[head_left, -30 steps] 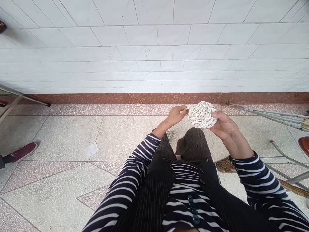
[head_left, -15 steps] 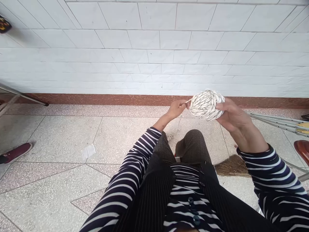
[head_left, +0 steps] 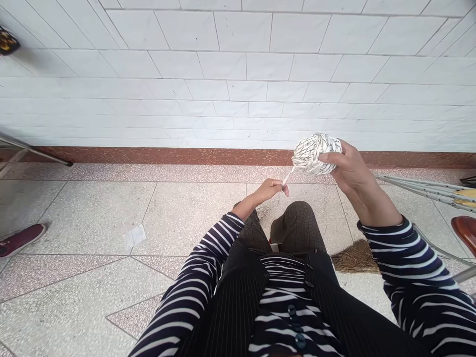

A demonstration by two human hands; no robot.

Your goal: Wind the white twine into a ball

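A thick ball of white yarn (head_left: 316, 151) with dark flecks is held up in front of the tiled wall. My right hand (head_left: 351, 166) grips it from the right, thumb across its near side. From the ball's lower left a short taut strand (head_left: 288, 175) runs down to my left hand (head_left: 270, 190), which pinches it between thumb and fingers. More pale strands (head_left: 262, 211) show on the floor by my knees, partly hidden by my left leg.
A straw broom (head_left: 355, 258) lies on the floor under my right forearm. Metal crutches (head_left: 424, 188) and a brown shoe (head_left: 464, 230) are at the right. A white paper scrap (head_left: 135, 236), a maroon shoe (head_left: 24, 239) and a metal leg (head_left: 37, 148) appear at the left.
My left hand has moved down, away from the ball, stretching out more strand. My right hand and the ball have shifted slightly left and up.
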